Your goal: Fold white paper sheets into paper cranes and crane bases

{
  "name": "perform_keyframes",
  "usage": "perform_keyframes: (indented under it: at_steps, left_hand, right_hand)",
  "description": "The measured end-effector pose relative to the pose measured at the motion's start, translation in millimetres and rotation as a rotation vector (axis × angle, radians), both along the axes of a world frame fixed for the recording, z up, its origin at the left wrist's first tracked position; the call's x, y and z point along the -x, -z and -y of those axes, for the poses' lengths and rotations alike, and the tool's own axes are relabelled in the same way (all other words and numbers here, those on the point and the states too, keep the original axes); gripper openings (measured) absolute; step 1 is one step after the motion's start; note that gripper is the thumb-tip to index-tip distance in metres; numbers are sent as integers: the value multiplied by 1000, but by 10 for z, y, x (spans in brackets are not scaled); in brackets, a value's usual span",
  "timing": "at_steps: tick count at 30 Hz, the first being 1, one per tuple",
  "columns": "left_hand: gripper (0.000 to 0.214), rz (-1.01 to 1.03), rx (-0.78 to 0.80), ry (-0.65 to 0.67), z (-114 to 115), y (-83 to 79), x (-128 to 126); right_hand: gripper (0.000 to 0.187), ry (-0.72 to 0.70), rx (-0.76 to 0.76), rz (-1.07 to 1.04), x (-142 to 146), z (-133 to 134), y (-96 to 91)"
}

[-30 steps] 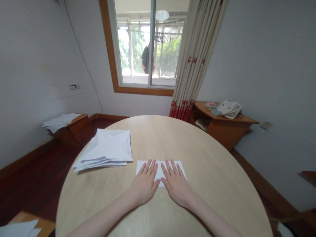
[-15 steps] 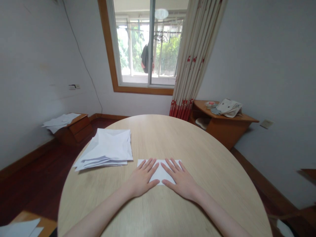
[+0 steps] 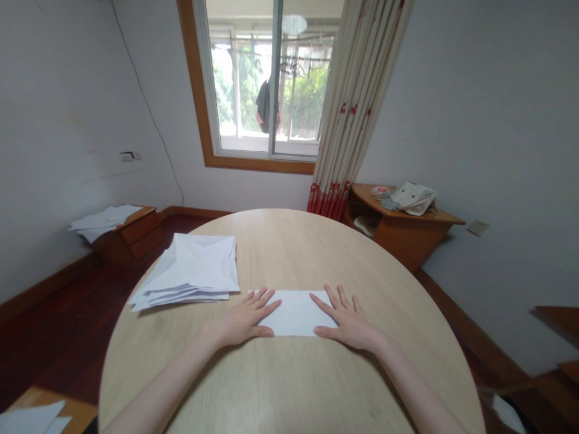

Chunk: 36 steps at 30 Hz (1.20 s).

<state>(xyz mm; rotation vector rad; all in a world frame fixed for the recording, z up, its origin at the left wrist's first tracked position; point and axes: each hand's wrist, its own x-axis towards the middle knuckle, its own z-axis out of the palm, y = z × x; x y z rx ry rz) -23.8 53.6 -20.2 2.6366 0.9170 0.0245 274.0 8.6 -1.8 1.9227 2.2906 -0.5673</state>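
A white rectangular piece of paper [image 3: 294, 314], apparently folded, lies flat on the round wooden table [image 3: 289, 380] in front of me. My left hand [image 3: 246, 316] rests on its left end, palm down with the fingers spread. On the right end lies my right hand [image 3: 347, 319], also flat with fingers apart, partly beyond the paper's edge. Both thumbs point inward near the paper's lower edge. The middle of the sheet shows between the hands, while its two ends are partly hidden under them.
A loose stack of creased white papers [image 3: 194, 265] sits on the table at the left. A small cabinet [image 3: 140, 232] with papers on top stands at the left wall. Beyond the table at right is a wooden corner desk [image 3: 407, 235] holding a cloth bag [image 3: 414, 198].
My hands have slid apart along the paper, the left one leftward and the right one rightward, uncovering its middle. The whole view has shifted slightly.
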Motion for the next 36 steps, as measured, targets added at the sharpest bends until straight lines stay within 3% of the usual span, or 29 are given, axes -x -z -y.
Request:
perform_keyframes:
  at_steps: [14,23,32,36]
  left_hand:
    - [74,76,74,-47,-98,-4,216]
    - [83,54,194,-79,-112,-110,304]
    - [88,95,202,-128,-71,-159,277]
    - [86,130,129,-148,27,-251,218]
  right_hand:
    - [80,2,-69,-64,-280,-46,125]
    - [81,13,37,-84,-343,-14,-22]
    - [80,-26,-79,-98,-374,-28,95]
    - [61,-23,-172,-118,-346,-40,114]
